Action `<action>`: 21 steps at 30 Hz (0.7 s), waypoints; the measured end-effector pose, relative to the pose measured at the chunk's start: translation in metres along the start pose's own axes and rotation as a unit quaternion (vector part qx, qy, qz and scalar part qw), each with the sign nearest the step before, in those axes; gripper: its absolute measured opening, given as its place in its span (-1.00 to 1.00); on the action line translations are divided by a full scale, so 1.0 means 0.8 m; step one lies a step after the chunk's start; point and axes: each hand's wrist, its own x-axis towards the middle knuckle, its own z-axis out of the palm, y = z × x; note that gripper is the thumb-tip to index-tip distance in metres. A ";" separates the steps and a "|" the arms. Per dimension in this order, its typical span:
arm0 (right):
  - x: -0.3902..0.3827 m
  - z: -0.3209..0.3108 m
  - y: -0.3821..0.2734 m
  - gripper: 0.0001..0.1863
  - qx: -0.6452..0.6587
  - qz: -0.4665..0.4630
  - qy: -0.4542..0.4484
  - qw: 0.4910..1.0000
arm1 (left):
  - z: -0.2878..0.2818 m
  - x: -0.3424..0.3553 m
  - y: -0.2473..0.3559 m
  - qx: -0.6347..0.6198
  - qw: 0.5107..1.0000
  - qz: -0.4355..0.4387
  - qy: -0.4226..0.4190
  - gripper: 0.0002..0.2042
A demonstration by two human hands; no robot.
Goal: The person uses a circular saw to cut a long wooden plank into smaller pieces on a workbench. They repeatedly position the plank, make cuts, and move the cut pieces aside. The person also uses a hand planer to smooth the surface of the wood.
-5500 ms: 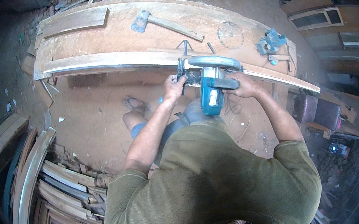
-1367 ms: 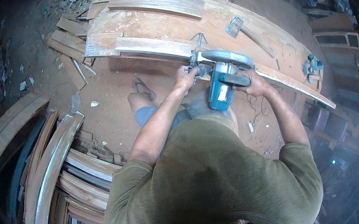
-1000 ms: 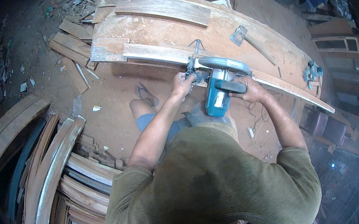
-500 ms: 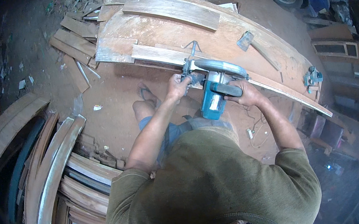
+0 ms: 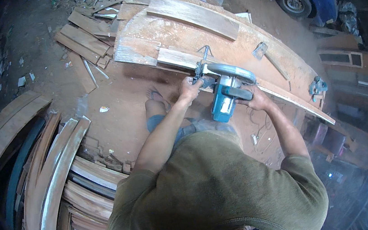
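A teal and silver circular saw (image 5: 223,103) rests on a long wooden strip (image 5: 295,104) along the near edge of a dusty wooden bench (image 5: 212,43). My left hand (image 5: 188,88) is closed on the saw's front part, by a metal fitting with a bracket rising behind it. My right hand (image 5: 254,98) grips the dark rear handle. The saw hides part of the strip and the blade cannot be seen clearly. An axe (image 5: 274,61) lies behind the saw; a teal tool (image 5: 318,87) sits at the bench's right end, and a board (image 5: 193,19) lies along the back.
Curved boards (image 5: 50,175) are piled at my left, loose planks (image 5: 82,42) beyond the bench's left end. A blue vehicle with a wheel (image 5: 294,4) stands at back right, above panels (image 5: 341,58). Cord (image 5: 265,133) lies on the floor below the bench.
My hands, still gripping the saw, have shifted slightly along the strip. The view has turned, so the bench sits further right and lower than earlier, and the haze at right looks thicker.
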 end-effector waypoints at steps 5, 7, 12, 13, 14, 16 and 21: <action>0.008 0.002 -0.016 -0.71 -0.007 0.006 0.030 1.000 | -0.009 0.005 0.008 0.026 1.000 0.008 0.013 -0.67; 0.012 0.006 -0.019 -0.71 -0.005 0.007 0.018 1.000 | -0.014 0.015 -0.005 0.014 1.000 0.003 0.015 -0.64; 0.021 0.008 -0.036 -0.70 -0.031 -0.020 0.016 0.999 | -0.035 0.016 0.005 0.049 0.998 -0.002 0.028 -0.68; 0.022 0.010 -0.037 -0.69 -0.046 -0.019 0.012 0.999 | -0.039 0.022 -0.011 0.024 0.999 0.027 0.032 -0.69; 0.028 0.011 -0.039 -0.70 -0.040 -0.024 0.015 0.999 | -0.043 0.029 -0.025 0.000 0.998 0.056 0.037 -0.70; 0.032 0.017 -0.038 -0.70 -0.017 -0.021 0.035 0.999 | -0.046 0.005 0.017 0.065 0.998 -0.010 0.009 -0.74; 0.040 0.017 -0.054 -0.71 -0.031 -0.016 0.016 0.999 | -0.059 0.016 0.006 0.043 0.999 -0.007 0.022 -0.69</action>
